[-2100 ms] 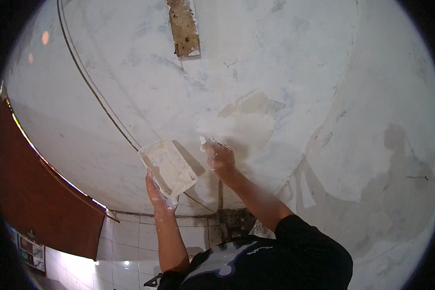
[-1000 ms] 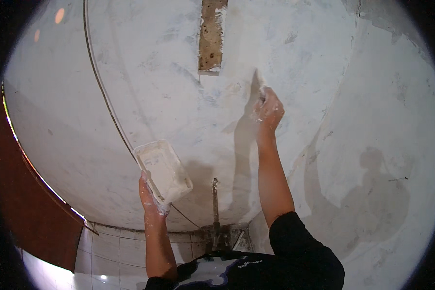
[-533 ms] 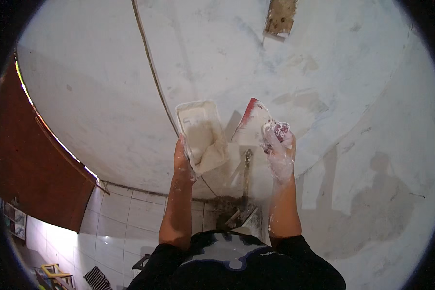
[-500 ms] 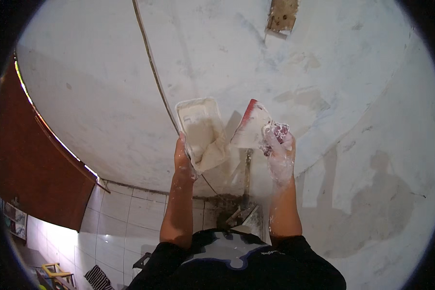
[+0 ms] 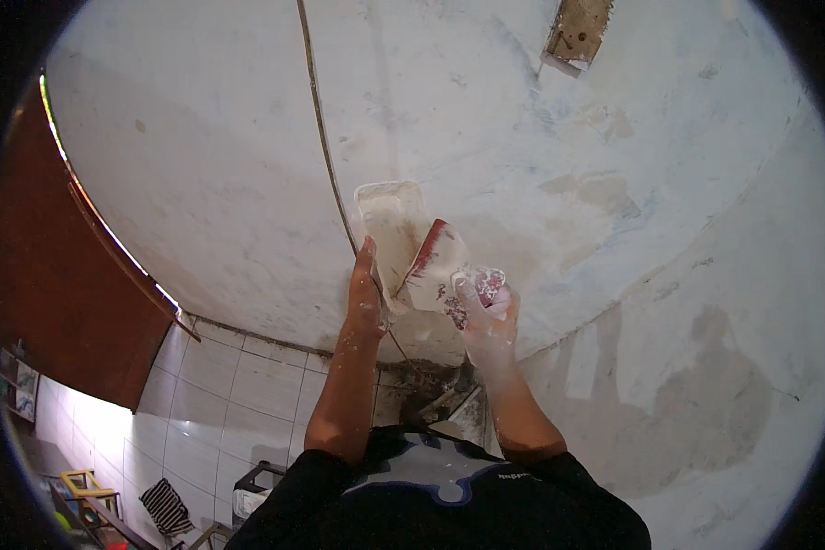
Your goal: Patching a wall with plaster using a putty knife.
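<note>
Both your hands were up against the plastered wall (image 5: 202, 183). Your left hand (image 5: 367, 298) gripped the lower edge of the shallow white tray (image 5: 390, 220), fingers curled around it and thumb up along its side, while your right hand (image 5: 486, 312) was closed around the red handle of the putty knife (image 5: 435, 266), whose blade lay angled into the tray's mouth.

You did well to keep the tray tipped toward the blade and close to the wall, so whatever dropped fell back in. Drawing the blade along the tray's floor at a low angle would have loaded its edge evenly, and wiping one face on the rim would have kept the load from sliding off.

As for the tray, it seemed to hold pale filler smeared across its floor and walls, though how much was left was hard to judge from that angle. Your right fingers were caked with the same white paste.
</note>
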The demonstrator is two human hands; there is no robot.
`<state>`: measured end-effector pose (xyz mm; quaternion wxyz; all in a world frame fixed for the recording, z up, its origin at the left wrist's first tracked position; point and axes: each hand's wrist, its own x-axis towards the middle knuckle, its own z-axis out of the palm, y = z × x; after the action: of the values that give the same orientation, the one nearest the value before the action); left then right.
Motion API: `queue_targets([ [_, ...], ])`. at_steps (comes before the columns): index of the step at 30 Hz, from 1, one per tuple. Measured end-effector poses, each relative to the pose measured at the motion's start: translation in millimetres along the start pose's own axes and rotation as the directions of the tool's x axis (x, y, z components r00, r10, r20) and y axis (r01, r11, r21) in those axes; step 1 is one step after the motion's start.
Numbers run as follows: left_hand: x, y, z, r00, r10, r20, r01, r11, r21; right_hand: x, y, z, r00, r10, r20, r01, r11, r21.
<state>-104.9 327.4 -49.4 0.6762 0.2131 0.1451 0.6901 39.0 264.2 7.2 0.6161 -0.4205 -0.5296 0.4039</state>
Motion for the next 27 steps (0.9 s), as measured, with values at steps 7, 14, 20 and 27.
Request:
queue_targets([
  [7,26,-27,-16,0.992,0.125,-0.005,-0.123,0.983,0.134,8,34,-6,0.996,0.076,0.051,-0.088,0.951,0.298],
  [14,23,-31,-6,0.994,0.059,-0.096,-0.051,0.995,0.088,4,51,-10,0.933,0.353,-0.070,-0.246,0.768,0.591],
  [20,21,-37,-33,0.988,0.147,0.043,-0.152,0.971,0.182,11,18,-3,0.867,0.468,-0.170,-0.196,0.636,0.747],
  [27,0,-2,33,0.986,0.108,0.125,-0.112,0.993,0.031,83,-56,-61,0.750,-0.446,-0.489,0.569,0.812,0.131],
])
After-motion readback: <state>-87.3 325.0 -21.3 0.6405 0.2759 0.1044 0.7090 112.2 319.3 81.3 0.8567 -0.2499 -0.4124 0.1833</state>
